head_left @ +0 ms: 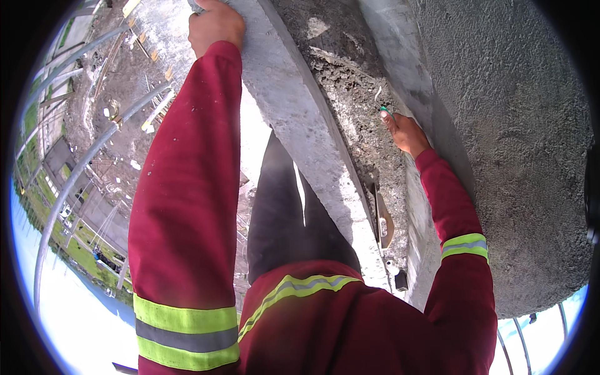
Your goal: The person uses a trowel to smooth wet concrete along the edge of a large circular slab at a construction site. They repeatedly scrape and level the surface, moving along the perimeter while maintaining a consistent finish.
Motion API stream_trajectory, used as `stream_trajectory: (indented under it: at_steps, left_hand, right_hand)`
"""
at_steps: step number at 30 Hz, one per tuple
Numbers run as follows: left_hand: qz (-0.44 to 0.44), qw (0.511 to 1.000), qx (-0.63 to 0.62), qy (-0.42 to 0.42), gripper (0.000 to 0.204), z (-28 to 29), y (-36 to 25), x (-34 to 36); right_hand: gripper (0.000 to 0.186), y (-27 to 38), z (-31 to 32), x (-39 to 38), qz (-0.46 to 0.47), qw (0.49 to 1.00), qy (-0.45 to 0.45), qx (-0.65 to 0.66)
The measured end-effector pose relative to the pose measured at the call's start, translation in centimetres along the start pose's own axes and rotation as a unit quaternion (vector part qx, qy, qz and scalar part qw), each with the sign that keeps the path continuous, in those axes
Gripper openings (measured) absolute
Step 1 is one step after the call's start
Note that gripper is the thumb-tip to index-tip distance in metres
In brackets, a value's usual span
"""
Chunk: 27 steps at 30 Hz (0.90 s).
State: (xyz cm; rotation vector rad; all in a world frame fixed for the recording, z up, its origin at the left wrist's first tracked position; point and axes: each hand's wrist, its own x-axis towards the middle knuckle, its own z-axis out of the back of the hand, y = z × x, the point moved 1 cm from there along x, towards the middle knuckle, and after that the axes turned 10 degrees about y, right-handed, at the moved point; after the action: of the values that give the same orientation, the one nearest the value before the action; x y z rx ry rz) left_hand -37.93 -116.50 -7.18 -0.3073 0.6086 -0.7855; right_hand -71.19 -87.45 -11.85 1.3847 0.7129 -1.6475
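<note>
My left hand (pixel 215 28) is at the top, fingers curled beside the upper end of a long pale grey slab (pixel 294 94). A bit of something grey shows at its fingertips, but the picture's edge cuts it off. My right hand (pixel 406 132) pinches a small green object (pixel 384 110) over a rough, crumb-strewn strip of concrete (pixel 350 84). Just beyond its tip lies a thin, pale curved piece; I cannot tell whether they are joined. Lower on that strip rests a hand float with a wooden grip (pixel 386 225).
A rough grey plastered wall (pixel 500 125) rises on the right. Near the float lies a small black and white item (pixel 400 279). Metal scaffold pipes (pixel 94 150) cross the left side, with littered ground far below. My dark-trousered legs (pixel 287 219) stand beside the slab.
</note>
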Motion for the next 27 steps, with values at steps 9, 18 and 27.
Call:
stream_trajectory:
  at_steps: [9,18,27]
  left_hand:
    - [0.001,1.000,0.006,0.019,0.092,-0.3,0.2,0.4]
    - [0.013,0.999,-0.019,0.024,0.096,0.4,-0.4,-0.6]
    - [0.026,1.000,-0.002,-0.005,0.091,0.2,-0.6,-0.5]
  right_hand:
    - [0.077,4.9,-5.9,6.2,0.063,0.991,-0.073,0.094]
    - [0.060,-6.2,-15.1,0.4,0.010,0.955,-0.046,0.294]
    - [0.069,-0.3,-21.2,2.8,0.072,0.920,-0.190,0.335]
